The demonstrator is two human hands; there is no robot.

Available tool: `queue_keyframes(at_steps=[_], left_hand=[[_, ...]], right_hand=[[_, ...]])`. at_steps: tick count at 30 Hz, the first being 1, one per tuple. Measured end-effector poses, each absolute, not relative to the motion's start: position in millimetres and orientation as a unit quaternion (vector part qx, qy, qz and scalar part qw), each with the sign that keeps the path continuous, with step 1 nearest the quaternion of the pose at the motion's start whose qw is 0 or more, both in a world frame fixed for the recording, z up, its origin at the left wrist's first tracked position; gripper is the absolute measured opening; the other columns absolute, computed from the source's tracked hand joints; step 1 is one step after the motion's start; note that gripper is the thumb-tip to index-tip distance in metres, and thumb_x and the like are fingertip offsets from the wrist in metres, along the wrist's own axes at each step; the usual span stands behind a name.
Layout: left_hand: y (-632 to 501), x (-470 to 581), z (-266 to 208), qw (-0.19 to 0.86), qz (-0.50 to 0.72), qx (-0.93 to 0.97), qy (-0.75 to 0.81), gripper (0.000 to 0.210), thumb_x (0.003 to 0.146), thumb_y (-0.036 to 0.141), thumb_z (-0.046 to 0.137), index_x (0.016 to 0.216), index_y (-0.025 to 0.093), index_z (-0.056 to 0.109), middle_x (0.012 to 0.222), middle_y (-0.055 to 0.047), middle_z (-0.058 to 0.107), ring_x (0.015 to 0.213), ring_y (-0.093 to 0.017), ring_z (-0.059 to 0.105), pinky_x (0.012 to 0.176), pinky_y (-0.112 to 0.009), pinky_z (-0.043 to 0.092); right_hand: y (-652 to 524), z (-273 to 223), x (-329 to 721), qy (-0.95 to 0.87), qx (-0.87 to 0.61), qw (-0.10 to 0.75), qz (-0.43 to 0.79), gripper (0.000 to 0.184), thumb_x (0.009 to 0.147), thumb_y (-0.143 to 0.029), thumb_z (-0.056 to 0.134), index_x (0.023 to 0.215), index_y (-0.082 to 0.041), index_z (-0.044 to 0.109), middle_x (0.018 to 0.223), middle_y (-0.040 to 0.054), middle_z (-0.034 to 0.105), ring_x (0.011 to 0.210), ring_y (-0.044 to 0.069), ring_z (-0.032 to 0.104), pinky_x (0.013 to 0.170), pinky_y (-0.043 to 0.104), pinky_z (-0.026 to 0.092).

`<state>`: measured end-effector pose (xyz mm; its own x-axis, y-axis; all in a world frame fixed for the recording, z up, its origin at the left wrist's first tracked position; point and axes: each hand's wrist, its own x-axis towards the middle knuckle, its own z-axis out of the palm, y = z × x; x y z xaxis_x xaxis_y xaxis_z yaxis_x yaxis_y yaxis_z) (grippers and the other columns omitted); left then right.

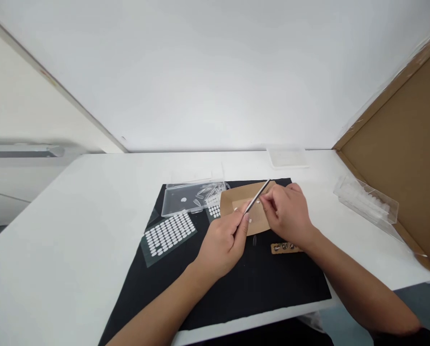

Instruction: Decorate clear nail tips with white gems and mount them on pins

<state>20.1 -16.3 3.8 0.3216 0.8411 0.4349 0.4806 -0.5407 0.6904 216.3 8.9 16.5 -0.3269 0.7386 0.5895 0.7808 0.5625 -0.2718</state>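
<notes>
My left hand is closed around the lower end of a thin nail file, which points up and to the right with a pale face and a dark edge. Close to the file's far half, my right hand has thumb and fingers pinched together; whatever is between them is too small to make out. Both hands are above a brown paper tray with a few small white bits inside. In front of the tray, a clear nail tip lies on the black mat.
Left of the tray are a sheet of white oval stickers and a clear plastic box with nail tips. A brown strip with metal pieces lies under my right wrist. Clear containers and a cardboard panel stand right.
</notes>
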Motion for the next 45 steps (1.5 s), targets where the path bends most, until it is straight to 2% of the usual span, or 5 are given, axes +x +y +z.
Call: queue_keyframes(at_steps=[17,30,36,42,45], left_hand=[[-15.9,19.2,5.7,0.261,0.386,0.772,0.432,0.041,0.111,0.03,0.043,0.14,0.017,0.069,0.111,-0.009,0.081,0.087,-0.019,0.078,0.083,-0.026,0.06],[-20.3,20.9,2.0,0.198,0.393,0.803,0.403,0.039,0.11,0.022,0.045,0.142,0.015,0.066,0.085,-0.006,0.078,0.075,-0.018,0.075,0.073,-0.025,0.059],[-20.9,17.5,3.1,0.068,0.367,0.811,0.45,0.041,0.11,0.024,0.048,0.149,0.019,0.06,0.084,-0.003,0.076,0.069,-0.016,0.071,0.064,-0.024,0.054],[-18.6,15.2,3.9,-0.013,0.353,0.816,0.457,0.043,0.111,0.028,0.045,0.153,0.018,0.053,0.119,-0.011,0.079,0.092,-0.02,0.078,0.069,-0.024,0.057],[-17.6,14.7,-0.7,-0.035,0.338,0.81,0.478,0.043,0.112,0.025,0.04,0.153,0.016,0.049,0.122,-0.014,0.078,0.088,-0.02,0.078,0.065,-0.025,0.056]], right_hand=[[7.9,21.3,215.1,-0.827,-0.455,0.33,-0.008,0.027,0.108,-0.027,0.047,0.081,-0.022,0.047,0.067,-0.0029,0.06,0.058,0.015,0.05,0.072,0.035,0.03],[-2.8,27.5,223.9,-0.818,-0.454,0.353,0.028,0.026,0.108,-0.027,0.055,0.082,-0.023,0.049,0.066,-0.005,0.062,0.056,0.013,0.052,0.07,0.035,0.033],[0.0,25.4,232.8,-0.792,-0.43,0.42,0.106,0.016,0.108,-0.027,0.06,0.093,-0.025,0.055,0.079,-0.0035,0.073,0.07,0.015,0.066,0.073,0.034,0.045],[2.8,20.9,229.5,-0.775,-0.401,0.475,0.11,0.011,0.107,-0.023,0.064,0.096,-0.026,0.062,0.071,-0.0053,0.073,0.067,0.015,0.07,0.069,0.032,0.05],[3.9,19.7,230.0,-0.795,-0.376,0.47,0.076,0.011,0.106,-0.021,0.066,0.096,-0.025,0.063,0.069,-0.0052,0.073,0.073,0.016,0.073,0.068,0.031,0.049]])
